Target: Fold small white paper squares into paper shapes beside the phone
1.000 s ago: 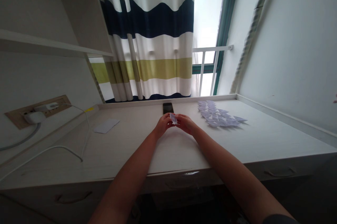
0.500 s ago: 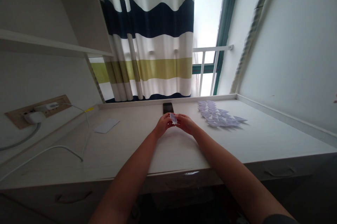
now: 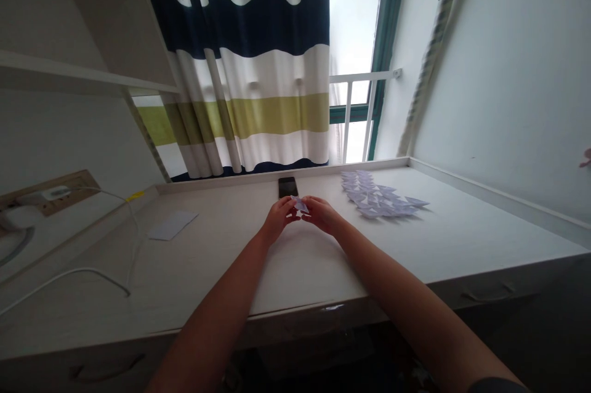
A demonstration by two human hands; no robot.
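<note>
Nearest: dark sleeve at the right arm's lower edge of view. Drawer handles on the desk front: right handle, left handle. Both bare forearms reach in over the white desk.

Left side of the desk: white cable runs across the top, bends, heads back up toward the wall. Beyond the bend, flat white paper lies well left of the hands; sheet count unclear.

Centre: left hand and right hand meet above the desk, fingertips nearly together. Small folded paper sits between them, tilted, left fingers pinching one side, right fingers the other. Exact finger placement too small to read.

Right of the hands, well apart from them: white folded pieces, pointed, overlapping in rows.

Just past the held paper: black phone, flat, near end partly behind the fingers. Left wall: outlet panel with a white plug in it; yellow tag near the desk's left edge.

Back: striped curtain, white railing and teal window frame to its right.
</note>
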